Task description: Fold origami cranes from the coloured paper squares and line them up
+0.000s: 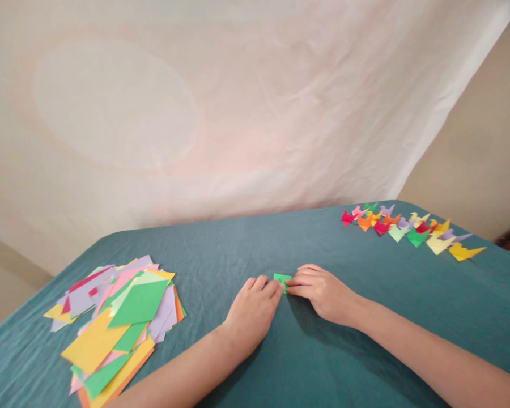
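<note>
A small folded piece of green paper [282, 277] lies on the teal tablecloth [255, 243], between my two hands. My left hand [255, 306] rests on the cloth with its fingers curled together, their tips at the paper's lower left edge. From the other side, my right hand [325, 292] has its thumb and fingers closed on the paper's right edge. My fingers hide part of the paper, so its full folded shape cannot be made out.
On the left lies a loose heap of coloured paper sheets [140, 303] in green, yellow, purple, pink and orange. Several small folded paper birds [416, 237] stand in rows at the far right. A pale cloth backdrop [246, 113] hangs behind the table.
</note>
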The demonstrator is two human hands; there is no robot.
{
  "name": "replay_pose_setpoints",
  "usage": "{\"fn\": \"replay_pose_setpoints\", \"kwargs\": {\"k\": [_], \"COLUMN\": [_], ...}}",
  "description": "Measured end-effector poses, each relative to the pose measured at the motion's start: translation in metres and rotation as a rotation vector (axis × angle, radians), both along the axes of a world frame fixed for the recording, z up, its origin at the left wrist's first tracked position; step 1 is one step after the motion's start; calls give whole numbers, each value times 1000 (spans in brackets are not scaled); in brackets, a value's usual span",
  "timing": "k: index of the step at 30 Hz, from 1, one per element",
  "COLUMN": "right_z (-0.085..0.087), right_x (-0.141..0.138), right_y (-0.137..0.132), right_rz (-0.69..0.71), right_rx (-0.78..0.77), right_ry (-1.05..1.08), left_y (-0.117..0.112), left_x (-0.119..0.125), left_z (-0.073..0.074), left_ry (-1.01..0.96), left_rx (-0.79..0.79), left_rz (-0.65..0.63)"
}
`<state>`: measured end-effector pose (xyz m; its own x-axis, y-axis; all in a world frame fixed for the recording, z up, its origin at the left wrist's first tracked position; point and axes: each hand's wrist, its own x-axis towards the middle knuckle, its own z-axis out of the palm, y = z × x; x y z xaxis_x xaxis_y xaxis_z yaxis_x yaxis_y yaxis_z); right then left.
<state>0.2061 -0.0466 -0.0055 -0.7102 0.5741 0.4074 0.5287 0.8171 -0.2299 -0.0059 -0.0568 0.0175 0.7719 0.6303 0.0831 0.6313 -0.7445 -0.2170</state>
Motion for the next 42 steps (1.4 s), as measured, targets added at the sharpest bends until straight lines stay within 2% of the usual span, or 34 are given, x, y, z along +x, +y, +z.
{"fn": "replay_pose_setpoints", "kwargs": {"k": [4,12,20,28,42], "right_z": [1,9,8,9,11], "right_x": [-3,-12,-16,-19,-20], "right_y": [-4,-10,-10,-11,-12], "right_rz": [-26,-95,-63,-67,-74], "right_rx": [57,51,95,144,123], "right_ry": [-78,-169,-216,-241,-253], "left_y": [0,-2,0,1,6], "left_x": [0,-1,-3,-8,-10], "left_z": [0,0,2,11,10], "left_ry": [1,19,-14,-3,-7], "left_rx": [-1,-13,-22,-11,55], "left_rz": [-13,-2,17,98,162]}}
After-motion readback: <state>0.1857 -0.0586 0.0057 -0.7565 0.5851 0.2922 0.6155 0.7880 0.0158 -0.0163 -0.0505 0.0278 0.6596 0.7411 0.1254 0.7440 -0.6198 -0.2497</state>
